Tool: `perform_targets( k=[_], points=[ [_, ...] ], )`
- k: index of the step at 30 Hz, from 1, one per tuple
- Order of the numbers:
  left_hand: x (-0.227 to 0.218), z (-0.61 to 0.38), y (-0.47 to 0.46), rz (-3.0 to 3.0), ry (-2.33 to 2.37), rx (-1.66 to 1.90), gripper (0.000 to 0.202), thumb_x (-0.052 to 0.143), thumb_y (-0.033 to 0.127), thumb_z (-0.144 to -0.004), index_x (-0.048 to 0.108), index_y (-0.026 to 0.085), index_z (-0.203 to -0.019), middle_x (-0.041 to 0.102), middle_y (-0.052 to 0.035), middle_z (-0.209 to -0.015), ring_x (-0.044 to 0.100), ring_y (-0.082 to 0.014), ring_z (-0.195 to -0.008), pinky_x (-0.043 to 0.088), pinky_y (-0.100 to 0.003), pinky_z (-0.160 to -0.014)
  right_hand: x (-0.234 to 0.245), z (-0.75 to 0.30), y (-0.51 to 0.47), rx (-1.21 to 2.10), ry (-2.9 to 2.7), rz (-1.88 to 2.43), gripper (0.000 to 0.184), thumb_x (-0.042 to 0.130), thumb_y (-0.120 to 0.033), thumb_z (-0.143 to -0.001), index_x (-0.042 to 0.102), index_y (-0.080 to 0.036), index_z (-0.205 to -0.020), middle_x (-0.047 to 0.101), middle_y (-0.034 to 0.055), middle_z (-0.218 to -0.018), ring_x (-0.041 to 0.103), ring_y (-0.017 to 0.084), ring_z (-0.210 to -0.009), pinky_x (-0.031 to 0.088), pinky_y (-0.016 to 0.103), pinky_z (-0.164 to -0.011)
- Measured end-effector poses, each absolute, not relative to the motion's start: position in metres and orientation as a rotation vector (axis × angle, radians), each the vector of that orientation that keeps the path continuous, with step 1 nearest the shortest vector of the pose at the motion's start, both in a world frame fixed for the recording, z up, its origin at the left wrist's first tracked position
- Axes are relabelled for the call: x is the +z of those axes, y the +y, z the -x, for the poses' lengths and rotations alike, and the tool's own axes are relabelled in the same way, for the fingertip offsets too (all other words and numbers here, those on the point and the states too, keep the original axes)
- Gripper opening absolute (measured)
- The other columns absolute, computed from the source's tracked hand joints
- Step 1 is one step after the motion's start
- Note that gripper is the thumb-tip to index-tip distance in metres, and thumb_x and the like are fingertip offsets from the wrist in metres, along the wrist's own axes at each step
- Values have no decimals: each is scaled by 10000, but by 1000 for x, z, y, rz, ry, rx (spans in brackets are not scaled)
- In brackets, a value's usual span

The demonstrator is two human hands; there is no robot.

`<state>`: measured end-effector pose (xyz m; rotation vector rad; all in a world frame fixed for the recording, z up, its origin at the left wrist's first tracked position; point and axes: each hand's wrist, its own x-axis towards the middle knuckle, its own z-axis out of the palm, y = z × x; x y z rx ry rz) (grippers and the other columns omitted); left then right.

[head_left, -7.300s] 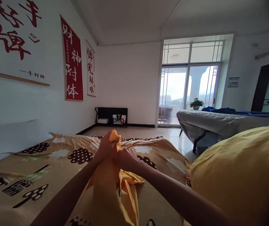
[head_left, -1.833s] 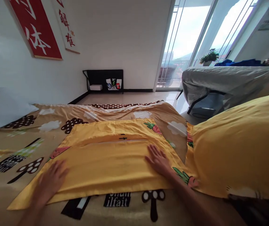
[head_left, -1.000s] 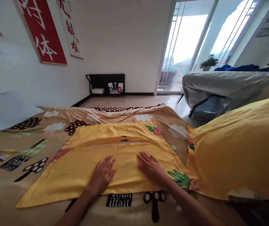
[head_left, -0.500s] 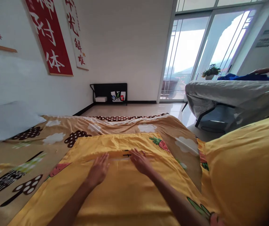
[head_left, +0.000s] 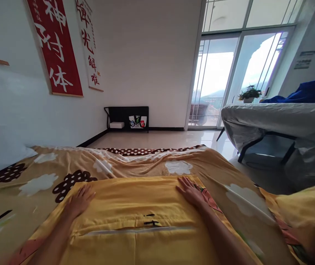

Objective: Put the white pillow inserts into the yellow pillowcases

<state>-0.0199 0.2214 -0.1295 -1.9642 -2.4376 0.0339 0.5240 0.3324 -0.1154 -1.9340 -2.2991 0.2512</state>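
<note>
Left hand (head_left: 80, 200) lying flat near the far left corner of a yellow pillowcase (head_left: 135, 202), right hand (head_left: 190, 192) lying flat near its far right corner, the two resting well apart, the pillowcase spreading over a patterned blanket (head_left: 143, 165).

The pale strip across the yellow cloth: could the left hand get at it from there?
Probably yes. The left hand seems to rest near the far left corner of the yellow cloth, and nothing appears to cover the middle of the pale strip, so drawing back should bring it within reach.
</note>
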Motion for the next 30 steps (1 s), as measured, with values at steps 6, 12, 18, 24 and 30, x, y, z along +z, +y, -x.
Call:
perform_targets(
  k=[6, 12, 18, 24, 30],
  points=[
    [-102, 2, 249, 1488, -2793, -47, 608, 193, 429, -934, 289, 155, -1468, 183, -183, -1556, 205, -344, -1422, 226, -654, -1061, -109, -530, 351, 128, -2217, 1956, 564, 276, -407, -941, 305, -223, -1473, 251, 89, -1546, 183, 242, -1431, 152, 539, -1129],
    [-107, -143, 259, 1931, -2392, -192, 602, 331, 149, -840, 361, 188, -1440, 334, -95, -1521, 329, -227, -1383, 269, -451, -1127, -104, -413, 316, -33, -2353, 1680, 589, 324, -133, -867, 352, -155, -1454, 291, 132, -1525, 167, 246, -1435, 115, 481, -1150],
    [-127, -185, 248, 2514, -1991, -305, 566, 319, 336, -919, 288, 220, -1472, 262, -49, -1548, 226, -213, -1429, 167, -454, -1170, -129, -358, 284, 271, -2625, 1174, 567, 347, -375, -937, 256, -268, -1487, 251, 37, -1550, 184, 191, -1430, 149, 462, -1146],
    [-119, -70, 260, 2023, -2472, -112, 651, 284, 580, -906, 245, 272, -1479, 201, -60, -1566, 176, -260, -1442, 167, -566, -1129, -118, -436, 332, 244, -2490, 1577, 674, 258, -619, -924, 250, -253, -1490, 167, 38, -1570, 104, 204, -1448, 86, 472, -1151],
    [-126, -54, 258, 1856, -2462, -137, 602, 244, 529, -932, 274, 263, -1471, 244, -76, -1556, 217, -243, -1431, 212, -539, -1119, -118, -451, 349, 137, -2381, 1743, 588, 232, -476, -960, 260, -220, -1489, 207, 69, -1559, 122, 227, -1444, 59, 529, -1144]
  ],
)
